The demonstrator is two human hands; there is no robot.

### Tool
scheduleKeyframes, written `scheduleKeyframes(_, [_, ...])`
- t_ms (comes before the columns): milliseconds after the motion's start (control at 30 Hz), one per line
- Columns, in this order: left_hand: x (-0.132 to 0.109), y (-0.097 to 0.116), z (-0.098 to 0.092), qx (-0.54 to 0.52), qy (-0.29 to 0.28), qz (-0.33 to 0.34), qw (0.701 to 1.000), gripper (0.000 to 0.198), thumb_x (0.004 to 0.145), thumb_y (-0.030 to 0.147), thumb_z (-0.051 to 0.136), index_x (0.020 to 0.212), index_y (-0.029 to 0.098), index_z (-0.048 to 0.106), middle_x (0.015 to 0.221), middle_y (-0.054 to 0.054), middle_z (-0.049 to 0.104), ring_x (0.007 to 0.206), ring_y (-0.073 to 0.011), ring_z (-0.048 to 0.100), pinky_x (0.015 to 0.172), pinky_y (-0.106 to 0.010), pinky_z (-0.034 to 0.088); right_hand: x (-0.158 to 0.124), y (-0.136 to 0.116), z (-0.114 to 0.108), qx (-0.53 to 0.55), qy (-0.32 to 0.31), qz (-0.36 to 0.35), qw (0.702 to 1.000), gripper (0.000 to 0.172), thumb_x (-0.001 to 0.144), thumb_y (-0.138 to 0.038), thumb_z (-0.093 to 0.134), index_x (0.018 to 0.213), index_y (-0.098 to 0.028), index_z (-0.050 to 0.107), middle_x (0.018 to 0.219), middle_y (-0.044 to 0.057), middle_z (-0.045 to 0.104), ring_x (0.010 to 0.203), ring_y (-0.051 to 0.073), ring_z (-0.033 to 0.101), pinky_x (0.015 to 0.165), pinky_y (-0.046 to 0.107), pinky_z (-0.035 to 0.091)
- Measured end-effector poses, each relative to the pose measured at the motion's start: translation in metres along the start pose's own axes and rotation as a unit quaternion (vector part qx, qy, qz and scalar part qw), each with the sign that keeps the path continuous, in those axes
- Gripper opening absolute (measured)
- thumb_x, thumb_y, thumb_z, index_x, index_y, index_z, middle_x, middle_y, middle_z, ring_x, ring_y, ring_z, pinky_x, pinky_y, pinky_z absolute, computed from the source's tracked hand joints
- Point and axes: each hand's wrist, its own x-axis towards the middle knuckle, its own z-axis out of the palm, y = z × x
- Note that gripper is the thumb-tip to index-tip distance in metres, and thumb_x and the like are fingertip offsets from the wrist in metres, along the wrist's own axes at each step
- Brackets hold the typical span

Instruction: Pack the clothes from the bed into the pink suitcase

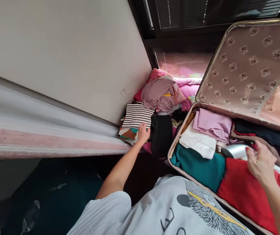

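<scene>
My left hand [144, 133] is at the near right corner of a folded black-and-white striped garment [138, 114], its fingers curled on the edge. That garment lies on top of a stack of folded clothes [129, 133]. Just right of it lies a folded black garment [161, 135]. My right hand [261, 162] hovers over the open suitcase [172, 148], fingers loosely bent and apart, with nothing visible in them. Beside its fingertips rests a silver hair dryer [237, 151], partly hidden. Below are a folded red garment [247, 182] and a teal one [198, 166].
Also in the suitcase are white [198, 142], lilac [213, 124] and dark [267, 132] folded clothes. Its patterned lid [247, 65] stands raised at the back. A crumpled mauve cloth [158, 93] lies by the wall [81, 58]. A pale curtain [44, 130] hangs at left.
</scene>
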Motion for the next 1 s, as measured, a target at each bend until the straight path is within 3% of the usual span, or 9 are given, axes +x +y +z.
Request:
scheduleKeyframes(100, [0.013, -0.065, -0.005, 0.131, -0.057, -0.045, 0.989, 0.067, 0.098, 0.031, 0.059, 0.161, 0.015, 0.043, 0.17, -0.022, 0.032, 0.157, -0.0384, 0.03, 0.123, -0.055, 0.035, -0.006, -0.05, 0.019, 0.008, 0.005, 0.004, 1.0, 0.079, 0.098, -0.067, 0.037, 0.151, -0.01, 0.051, 0.14, 0.027, 0.061, 0.133, 0.047, 0.057, 0.112, 0.065, 0.043])
scheduleKeyframes(233, [0.033, -0.097, 0.007, 0.2, -0.092, 0.033, 0.975, 0.083, 0.094, 0.028, 0.063, 0.169, 0.02, 0.027, 0.177, -0.018, 0.014, 0.164, -0.0395, 0.005, 0.127, -0.063, 0.021, -0.008, -0.106, 0.042, 0.03, -0.016, -0.031, 0.999, 0.074, 0.097, -0.065, 0.042, 0.151, -0.014, 0.051, 0.141, 0.023, 0.062, 0.131, 0.039, 0.059, 0.111, 0.058, 0.046])
scheduleKeyframes(400, [0.07, -0.099, 0.023, 0.205, -0.099, 0.087, 0.97, 0.095, 0.084, 0.017, 0.069, 0.17, 0.018, 0.026, 0.178, -0.018, 0.011, 0.164, -0.0422, 0.004, 0.13, -0.062, 0.009, -0.009, -0.142, 0.056, 0.027, -0.034, -0.058, 0.997, 0.069, 0.099, -0.061, 0.046, 0.153, -0.017, 0.049, 0.139, 0.021, 0.063, 0.127, 0.036, 0.06, 0.107, 0.056, 0.049])
scheduleKeyframes(467, [0.082, -0.097, 0.027, 0.2, -0.108, 0.083, 0.97, 0.097, 0.083, 0.014, 0.069, 0.17, 0.017, 0.026, 0.178, -0.019, 0.011, 0.163, -0.0443, 0.006, 0.129, -0.063, 0.011, -0.01, -0.148, 0.059, 0.028, -0.038, -0.061, 0.997, 0.068, 0.099, -0.06, 0.047, 0.152, -0.018, 0.05, 0.141, 0.022, 0.062, 0.128, 0.036, 0.06, 0.104, 0.056, 0.052])
scheduleKeyframes(567, [0.094, -0.096, 0.03, 0.197, -0.123, 0.084, 0.969, 0.083, 0.09, 0.01, 0.055, 0.169, 0.017, 0.03, 0.176, -0.02, 0.017, 0.162, -0.0441, 0.014, 0.128, -0.061, 0.018, -0.013, -0.152, 0.063, 0.047, -0.043, -0.05, 0.997, 0.067, 0.098, -0.061, 0.05, 0.15, -0.02, 0.052, 0.14, 0.021, 0.062, 0.123, 0.035, 0.062, 0.095, 0.053, 0.058])
scheduleKeyframes(733, [0.103, -0.103, 0.023, 0.193, -0.126, 0.122, 0.965, 0.066, 0.099, 0.011, 0.038, 0.163, 0.021, 0.044, 0.168, -0.021, 0.034, 0.157, -0.0409, 0.029, 0.123, -0.058, 0.03, -0.022, -0.159, 0.071, 0.084, -0.051, -0.011, 0.995, 0.064, 0.095, -0.062, 0.053, 0.145, -0.021, 0.058, 0.134, 0.019, 0.064, 0.112, 0.032, 0.068, 0.083, 0.048, 0.064])
scheduleKeyframes(900, [0.107, -0.1, 0.024, 0.141, -0.134, 0.105, 0.975, 0.063, 0.101, 0.017, 0.045, 0.163, 0.026, 0.043, 0.162, -0.019, 0.043, 0.151, -0.0359, 0.04, 0.12, -0.055, 0.035, -0.032, -0.17, 0.082, 0.107, -0.065, 0.017, 0.992, 0.063, 0.095, -0.064, 0.052, 0.138, -0.02, 0.062, 0.134, 0.019, 0.065, 0.105, 0.03, 0.072, 0.083, 0.048, 0.065])
scheduleKeyframes(1000, [0.087, -0.085, 0.036, 0.121, -0.137, 0.122, 0.976, 0.067, 0.097, 0.021, 0.056, 0.163, 0.025, 0.042, 0.161, -0.018, 0.046, 0.149, -0.0346, 0.042, 0.122, -0.054, 0.034, -0.039, -0.176, 0.087, 0.121, -0.078, 0.017, 0.989, 0.062, 0.095, -0.065, 0.05, 0.135, -0.02, 0.064, 0.136, 0.02, 0.064, 0.102, 0.028, 0.072, 0.084, 0.048, 0.066])
